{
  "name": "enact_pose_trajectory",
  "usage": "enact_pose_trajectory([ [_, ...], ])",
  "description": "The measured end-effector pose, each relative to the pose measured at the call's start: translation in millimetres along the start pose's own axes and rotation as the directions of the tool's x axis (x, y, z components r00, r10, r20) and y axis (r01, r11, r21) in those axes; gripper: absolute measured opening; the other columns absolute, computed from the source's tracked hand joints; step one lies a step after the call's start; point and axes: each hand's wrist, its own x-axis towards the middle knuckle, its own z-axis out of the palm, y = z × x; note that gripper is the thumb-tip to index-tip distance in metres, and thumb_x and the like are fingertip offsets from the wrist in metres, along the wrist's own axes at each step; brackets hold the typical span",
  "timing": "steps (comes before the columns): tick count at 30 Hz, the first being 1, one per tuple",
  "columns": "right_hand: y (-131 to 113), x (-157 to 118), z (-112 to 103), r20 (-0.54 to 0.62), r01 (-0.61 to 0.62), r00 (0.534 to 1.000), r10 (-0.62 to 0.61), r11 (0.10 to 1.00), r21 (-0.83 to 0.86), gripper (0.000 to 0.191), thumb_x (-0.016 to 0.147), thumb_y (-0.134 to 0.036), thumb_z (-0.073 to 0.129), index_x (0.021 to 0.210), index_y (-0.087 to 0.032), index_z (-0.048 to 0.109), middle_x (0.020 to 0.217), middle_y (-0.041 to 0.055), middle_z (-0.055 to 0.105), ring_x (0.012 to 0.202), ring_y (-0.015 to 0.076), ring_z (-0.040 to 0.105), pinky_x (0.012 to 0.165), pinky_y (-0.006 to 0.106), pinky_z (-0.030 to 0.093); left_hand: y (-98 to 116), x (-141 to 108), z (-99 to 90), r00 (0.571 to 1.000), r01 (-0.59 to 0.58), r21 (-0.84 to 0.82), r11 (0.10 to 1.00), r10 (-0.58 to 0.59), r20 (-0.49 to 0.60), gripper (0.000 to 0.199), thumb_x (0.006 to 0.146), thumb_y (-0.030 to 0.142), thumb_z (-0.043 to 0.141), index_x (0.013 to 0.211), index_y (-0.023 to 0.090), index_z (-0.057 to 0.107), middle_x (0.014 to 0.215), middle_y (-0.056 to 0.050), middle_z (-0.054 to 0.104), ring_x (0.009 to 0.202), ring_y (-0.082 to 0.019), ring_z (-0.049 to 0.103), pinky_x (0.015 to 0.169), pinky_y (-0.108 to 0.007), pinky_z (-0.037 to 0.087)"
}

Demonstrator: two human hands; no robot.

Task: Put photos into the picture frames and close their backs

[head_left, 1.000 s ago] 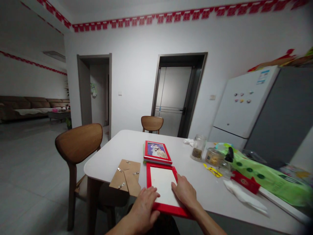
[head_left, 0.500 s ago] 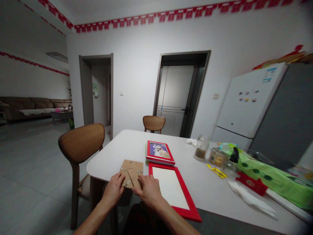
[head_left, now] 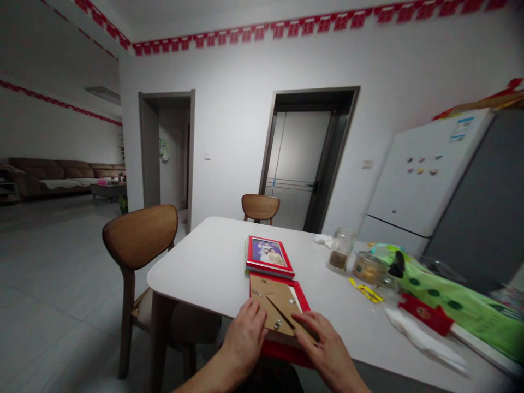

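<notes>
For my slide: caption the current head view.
Left hand and right hand hold a brown board over a red frame on a table.

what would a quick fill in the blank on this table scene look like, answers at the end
The brown rectangular board with metal clips partly covers a rectangular picture frame coloured ____.
The person's left hand and right hand both touch the brown ____.
From the camera, the tall clear glass jar stands to the ____ of the red-framed colour photo.
The smooth-topped table is coloured ____.

Missing words: red; board; right; white
</notes>
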Motion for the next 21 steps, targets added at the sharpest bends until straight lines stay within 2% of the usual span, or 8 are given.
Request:
enact_pose_trajectory([
  [2, 19.0, -6.7, -5.4, 0.006, -0.015, 1.000, 0.015, 0.999, -0.029, 0.031, 0.070, -0.039, 0.048, 0.091, -0.022, 0.063, 0.093, 0.0078, 0.058, 0.090, 0.0200, 0.053, 0.082, 0.033, 0.042, 11.2, 5.8, 10.7, 0.999, -0.008, -0.031, 0.999, 0.010, 0.050, 0.036, 0.079, 0.015, 0.046, 0.115, 0.012, 0.048, 0.125, -0.012, 0.043, 0.117, -0.024, 0.035, 0.099, -0.035, 0.030],
  [4, 29.6, -8.5, -4.2, 0.016, -0.012, 1.000, 0.013, 0.998, -0.056, 0.031, 0.070, -0.038, 0.047, 0.092, -0.022, 0.063, 0.094, 0.0079, 0.058, 0.090, 0.0195, 0.053, 0.081, 0.032, 0.042, 13.8, 9.7, 19.9, 0.997, 0.004, -0.046, 0.999, 0.000, 0.082, 0.036, 0.079, 0.015, 0.047, 0.115, 0.011, 0.047, 0.125, -0.012, 0.043, 0.117, -0.024, 0.035, 0.099, -0.035, 0.029],
  [9, 35.6, -4.0, 12.6, 0.010, 0.031, 1.000, -0.029, 0.983, -0.182, 0.032, 0.070, -0.035, 0.048, 0.094, -0.022, 0.063, 0.096, 0.0090, 0.057, 0.090, 0.0209, 0.052, 0.081, 0.035, 0.041, 4.8, 8.1, 23.9, 0.996, 0.001, -0.071, 0.997, 0.005, 0.086, 0.024, 0.081, 0.017, 0.043, 0.103, 0.015, 0.055, 0.116, -0.008, 0.051, 0.113, -0.021, 0.040, 0.098, -0.036, 0.029],
  [12, 36.1, -4.6, 18.5, 0.006, 0.038, 0.999, -0.038, 0.966, -0.256, 0.031, 0.070, -0.034, 0.048, 0.096, -0.023, 0.062, 0.098, 0.0090, 0.057, 0.091, 0.0219, 0.050, 0.080, 0.036, 0.040, 1.0, 2.3, 17.2, 0.993, -0.011, -0.106, 0.994, 0.023, 0.115, 0.022, 0.082, 0.023, 0.042, 0.100, 0.018, 0.054, 0.115, -0.006, 0.051, 0.114, -0.021, 0.037, 0.097, -0.041, 0.028],
  [16, 30.5, -7.1, 15.2, 0.066, 0.080, 0.996, -0.063, 0.948, -0.308, 0.030, 0.075, -0.036, 0.043, 0.097, -0.026, 0.061, 0.099, 0.0082, 0.056, 0.092, 0.0221, 0.049, 0.078, 0.036, 0.039, -1.6, -5.2, 13.2, 0.988, -0.028, -0.152, 0.988, 0.050, 0.144, 0.037, 0.076, 0.036, 0.051, 0.109, 0.019, 0.048, 0.123, -0.008, 0.044, 0.118, -0.024, 0.031, 0.099, -0.046, 0.021],
  [18, 23.1, -7.7, 12.0, 0.106, 0.102, 0.992, -0.071, 0.940, -0.326, 0.031, 0.076, -0.038, 0.041, 0.099, -0.027, 0.060, 0.103, 0.0083, 0.055, 0.095, 0.0229, 0.047, 0.080, 0.037, 0.037, -3.2, -7.2, 14.4, 0.986, -0.067, -0.173, 0.983, 0.092, 0.142, 0.040, 0.073, 0.035, 0.055, 0.109, 0.020, 0.047, 0.125, -0.007, 0.043, 0.118, -0.023, 0.032, 0.100, -0.044, 0.018],
  [21, 7.9, -8.0, 10.1, 0.187, 0.172, 0.975, -0.120, 0.940, -0.293, 0.032, 0.077, -0.039, 0.041, 0.103, -0.030, 0.057, 0.115, 0.0062, 0.050, 0.105, 0.0232, 0.042, 0.087, 0.039, 0.032, -5.5, -7.6, 16.7, 0.981, -0.099, -0.182, 0.978, 0.126, 0.147, 0.033, 0.074, 0.029, 0.054, 0.106, 0.021, 0.049, 0.123, -0.005, 0.045, 0.117, -0.020, 0.034, 0.101, -0.041, 0.017],
])
